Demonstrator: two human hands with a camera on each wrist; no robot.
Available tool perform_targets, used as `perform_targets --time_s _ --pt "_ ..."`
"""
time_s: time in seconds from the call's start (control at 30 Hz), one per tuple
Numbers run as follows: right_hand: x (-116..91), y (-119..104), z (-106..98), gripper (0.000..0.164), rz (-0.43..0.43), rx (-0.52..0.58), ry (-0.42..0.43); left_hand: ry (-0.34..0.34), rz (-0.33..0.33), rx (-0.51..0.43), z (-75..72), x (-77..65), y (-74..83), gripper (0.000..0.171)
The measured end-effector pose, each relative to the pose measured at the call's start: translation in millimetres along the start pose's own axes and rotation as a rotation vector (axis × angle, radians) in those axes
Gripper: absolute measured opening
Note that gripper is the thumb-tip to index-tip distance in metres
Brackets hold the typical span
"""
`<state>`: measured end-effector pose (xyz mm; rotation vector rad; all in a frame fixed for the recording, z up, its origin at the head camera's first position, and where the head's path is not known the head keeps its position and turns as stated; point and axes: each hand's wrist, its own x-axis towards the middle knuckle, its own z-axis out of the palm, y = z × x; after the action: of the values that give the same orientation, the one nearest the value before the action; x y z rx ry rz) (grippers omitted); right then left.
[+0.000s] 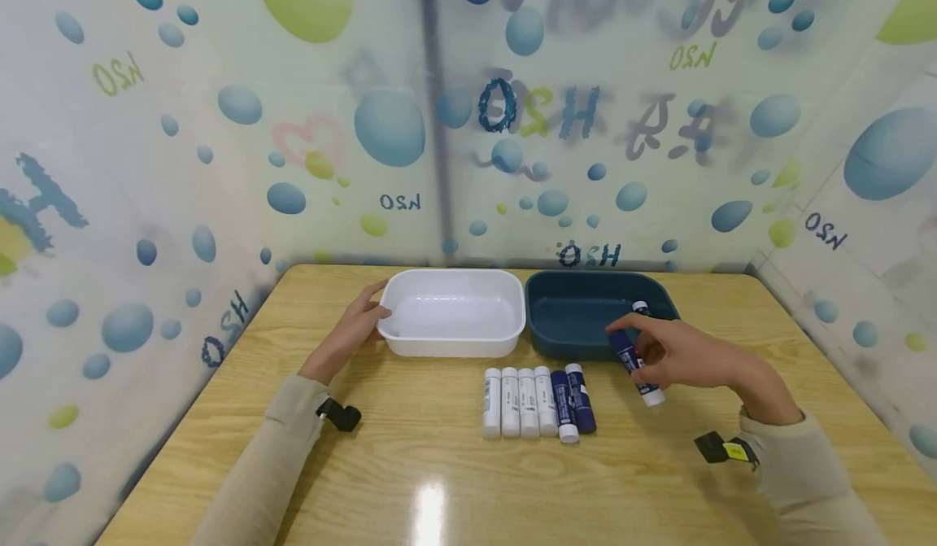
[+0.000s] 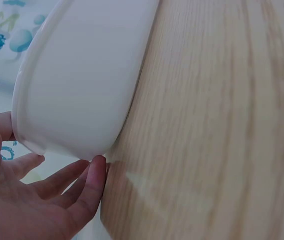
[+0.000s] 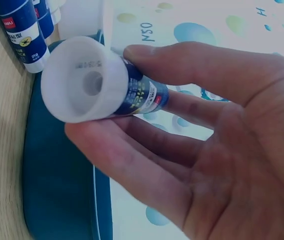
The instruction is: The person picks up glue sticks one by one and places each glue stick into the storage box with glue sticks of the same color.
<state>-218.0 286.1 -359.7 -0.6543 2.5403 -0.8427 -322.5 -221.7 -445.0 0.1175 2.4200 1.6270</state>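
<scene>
My right hand (image 1: 684, 355) pinches a blue glue stick (image 1: 628, 351) with a white end, tilted, at the near right of the dark blue bin (image 1: 578, 349). In the right wrist view the hollow white end of the glue stick (image 3: 84, 82) faces the camera, with thumb and fingers around the barrel. Another glue stick (image 1: 641, 307) shows inside the dark bin, partly hidden by the hand. At the left end of the white bin (image 1: 454, 347), my left hand (image 1: 355, 326) holds the rim, fingertips against the outer wall (image 2: 82, 75).
Several white glue sticks (image 1: 510, 404) and two blue glue sticks (image 1: 571, 399) lie side by side in front of the bins on the wooden table (image 1: 381, 465). Both bins stand next to each other near the back edge, before a patterned curtain (image 1: 329, 229).
</scene>
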Motion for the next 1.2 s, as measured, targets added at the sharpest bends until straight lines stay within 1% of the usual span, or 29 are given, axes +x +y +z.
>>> perform_targets --time_s 0.17,0.3,0.4,0.63,0.8,0.97,1.07,1.2 --pt "-1 -4 -4 0.071 0.016 0.021 0.01 0.002 -0.002 -0.002 -1.0 1.0 -0.5 0.067" --pt "-1 -3 -5 0.071 0.025 0.022 0.031 0.003 -0.005 0.001 -1.1 1.8 -0.5 0.067" --pt "-2 -2 -6 0.07 0.012 0.01 0.049 0.005 -0.003 -0.004 -1.5 0.8 0.2 0.067" --pt "-6 -4 -11 0.069 -0.015 0.004 0.056 -0.006 0.006 -0.009 -1.0 -1.1 -0.4 0.067" --pt "-4 -5 -17 0.071 -0.036 -0.05 0.081 0.003 0.006 -0.005 -2.9 -2.4 -1.1 0.067" --pt "-1 -11 -24 0.073 -0.024 -0.048 0.07 0.002 0.002 -0.001 -3.6 -1.4 -1.5 0.068" --pt "1 -14 -29 0.071 -0.015 -0.055 0.074 -0.003 0.003 -0.001 -3.0 -0.4 -2.2 0.068" --pt "7 -20 -39 0.066 -0.033 -0.081 0.081 -0.004 0.009 -0.002 -1.4 0.2 -3.6 0.068"
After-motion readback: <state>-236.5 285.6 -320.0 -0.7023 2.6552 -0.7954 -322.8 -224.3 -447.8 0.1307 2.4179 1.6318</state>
